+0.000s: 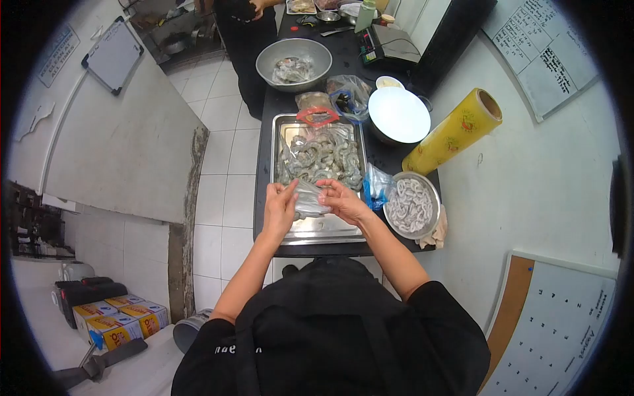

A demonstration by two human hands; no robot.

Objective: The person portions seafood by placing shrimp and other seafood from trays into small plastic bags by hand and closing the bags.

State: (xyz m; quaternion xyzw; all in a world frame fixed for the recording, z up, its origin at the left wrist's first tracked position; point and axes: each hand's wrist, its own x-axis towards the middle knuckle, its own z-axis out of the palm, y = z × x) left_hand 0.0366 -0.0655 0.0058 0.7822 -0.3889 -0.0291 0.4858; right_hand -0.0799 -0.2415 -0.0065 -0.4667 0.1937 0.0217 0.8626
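Between both hands is a clear plastic bag [308, 200], stretched over the near part of a metal tray [317, 232]. My left hand [281, 203] pinches the bag's left side. On the right side, my right hand [341, 200] grips it with thumb and fingers. Something greyish shows through the plastic, but I cannot make out what it is. Just beyond the hands, grey unpeeled-looking shrimp [323, 153] lie heaped in the tray. To the right, a metal bowl [436, 210] holds pale shrimp [411, 206], beside a blue and clear plastic bag [377, 187].
Behind the tray stand a large metal bowl [266, 74], bags, a white round lid [399, 115] and a scale [389, 45]. A yellow roll of wrap [456, 129] stands by the right wall. Another person [246, 59] is at the table's far left.
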